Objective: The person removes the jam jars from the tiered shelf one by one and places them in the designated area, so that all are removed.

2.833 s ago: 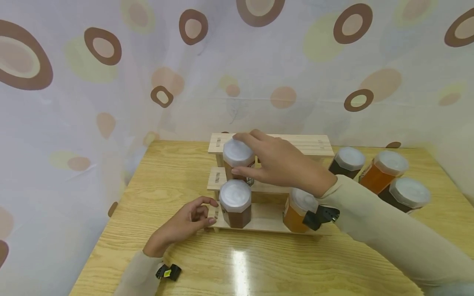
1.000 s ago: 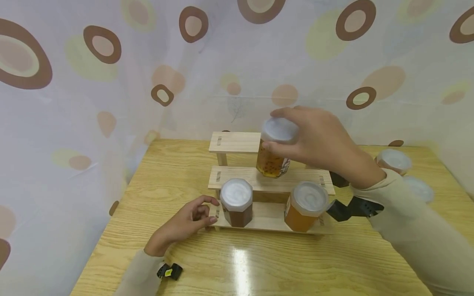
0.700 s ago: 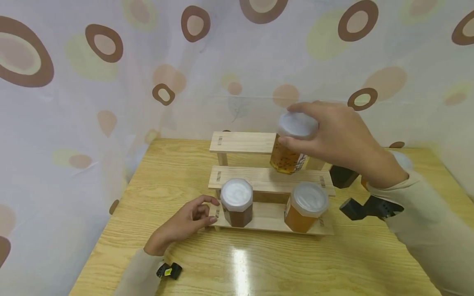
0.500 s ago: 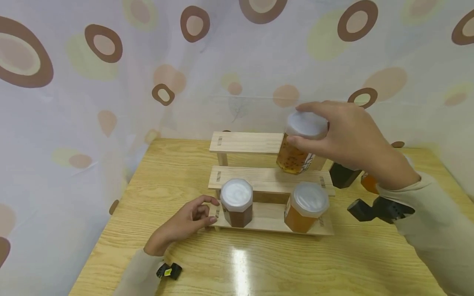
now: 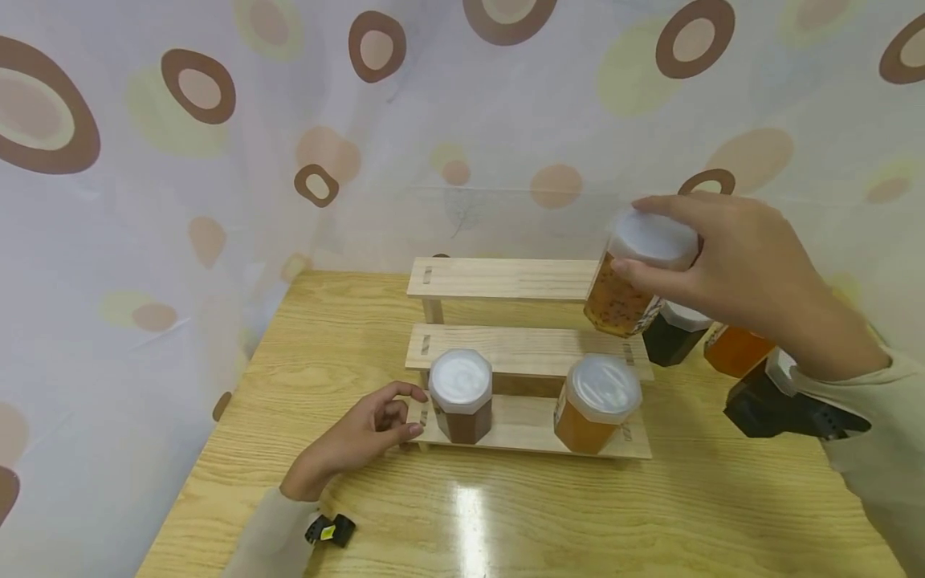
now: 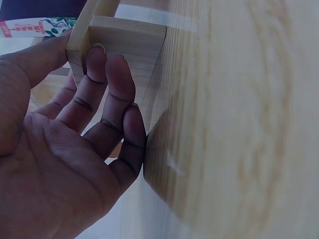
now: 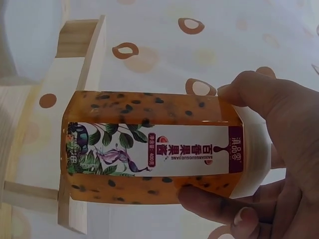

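Note:
My right hand (image 5: 751, 265) holds a jar of seeded orange jam (image 5: 623, 297) by its white lid, thumb in front and fingers behind. The jar is tilted and overlaps the right ends of the rack's upper shelves in the head view. In the right wrist view its label (image 7: 154, 149) carries printed characters and a plant picture. My left hand (image 5: 354, 433) grips the left end of the bottom shelf of a three-tier wooden rack (image 5: 499, 349) between thumb and index finger. The other fingers curl below the board (image 6: 124, 42) in the left wrist view.
On the bottom shelf stand a brown jar (image 5: 462, 417) at left and an orange jar (image 5: 581, 425) at right. Beside the rack are a dark jar (image 5: 668, 341), another orange jar (image 5: 733, 349) and a partly hidden jar behind my wrist. A patterned curtain (image 5: 448, 120) hangs behind the table.
My right hand has lifted the seeded jam jar from the left of the middle shelf and carried it rightward to the rack's right end. My left hand has stayed in place.

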`<action>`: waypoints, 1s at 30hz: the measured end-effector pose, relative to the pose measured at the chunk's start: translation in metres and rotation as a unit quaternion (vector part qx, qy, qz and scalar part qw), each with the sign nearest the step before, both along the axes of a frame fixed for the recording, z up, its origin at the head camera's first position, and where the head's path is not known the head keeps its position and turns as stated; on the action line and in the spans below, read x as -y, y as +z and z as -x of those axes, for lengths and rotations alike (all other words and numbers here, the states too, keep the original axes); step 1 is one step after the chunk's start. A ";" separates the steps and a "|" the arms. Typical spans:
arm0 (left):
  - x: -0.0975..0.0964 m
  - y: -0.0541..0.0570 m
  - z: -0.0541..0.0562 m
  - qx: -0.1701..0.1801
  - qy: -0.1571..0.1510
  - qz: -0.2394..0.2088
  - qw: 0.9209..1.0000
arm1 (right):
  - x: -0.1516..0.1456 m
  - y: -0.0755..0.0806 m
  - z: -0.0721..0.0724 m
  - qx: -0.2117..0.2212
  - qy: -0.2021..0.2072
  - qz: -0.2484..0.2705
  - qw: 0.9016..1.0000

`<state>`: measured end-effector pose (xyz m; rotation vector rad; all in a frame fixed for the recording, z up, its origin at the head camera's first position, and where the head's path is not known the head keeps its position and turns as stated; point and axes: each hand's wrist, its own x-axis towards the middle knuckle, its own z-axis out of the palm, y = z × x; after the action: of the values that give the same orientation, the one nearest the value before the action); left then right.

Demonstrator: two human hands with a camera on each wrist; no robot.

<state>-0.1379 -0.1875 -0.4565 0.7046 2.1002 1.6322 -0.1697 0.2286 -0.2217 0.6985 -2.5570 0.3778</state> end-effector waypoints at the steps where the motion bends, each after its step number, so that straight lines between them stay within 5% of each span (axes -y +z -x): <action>1: 0.000 0.000 0.000 0.000 0.001 0.001 1.000 | -0.003 0.000 -0.001 -0.001 -0.003 -0.003 1.000; 14: 0.001 0.001 -0.001 -0.001 -0.001 -0.002 1.000 | -0.036 -0.010 -0.012 -0.045 -0.040 -0.024 0.998; 22: 0.001 0.002 0.000 -0.010 -0.003 -0.002 1.000 | -0.058 -0.020 -0.018 -0.089 -0.024 -0.023 0.995; 30: 0.001 0.001 0.001 -0.015 -0.006 -0.001 1.000 | -0.072 -0.033 -0.024 -0.071 -0.039 -0.004 0.997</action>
<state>-0.1386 -0.1888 -0.4554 0.7468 2.1109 1.6274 -0.1454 0.3010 -0.2547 0.6029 -2.4441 0.2829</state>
